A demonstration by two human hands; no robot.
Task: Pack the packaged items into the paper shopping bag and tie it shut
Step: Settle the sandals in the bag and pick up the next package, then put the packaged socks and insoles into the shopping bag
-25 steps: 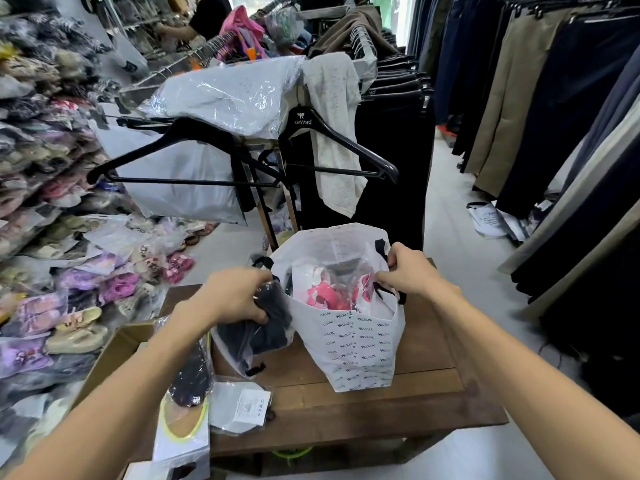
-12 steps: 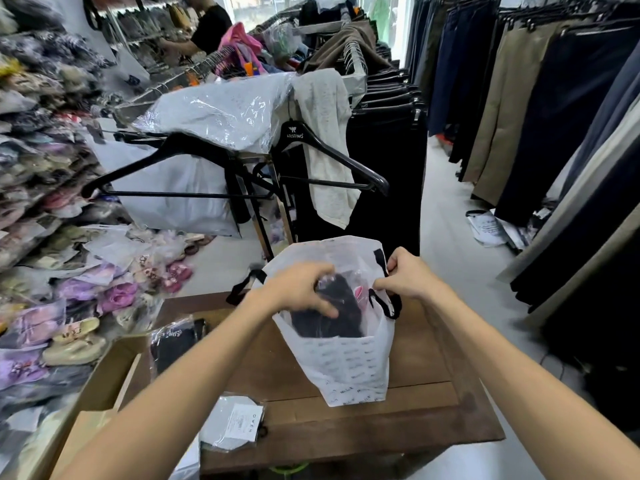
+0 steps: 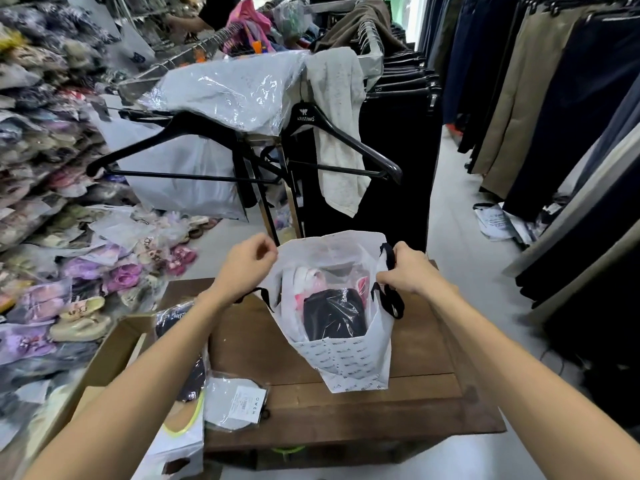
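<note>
Bag (image 3: 349,362) held open by 2 hands, 2 pkgs inside.

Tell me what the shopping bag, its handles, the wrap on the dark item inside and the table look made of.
Shopping bag: white matte paper by the look, holding sharp creases, small repeated print.
Handles: black flat ribbon or fabric tape, limp and drooping.
Wrap on the dark item: clear glossy plastic film, with crinkled glare.
Table: dark brown wood, with visible grain and plank seams; finish looks dull.

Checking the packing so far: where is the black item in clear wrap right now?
In the head view, the black wrapped item sits inside the open white paper bag on the wooden table, in front of a pink-and-white package.
</note>
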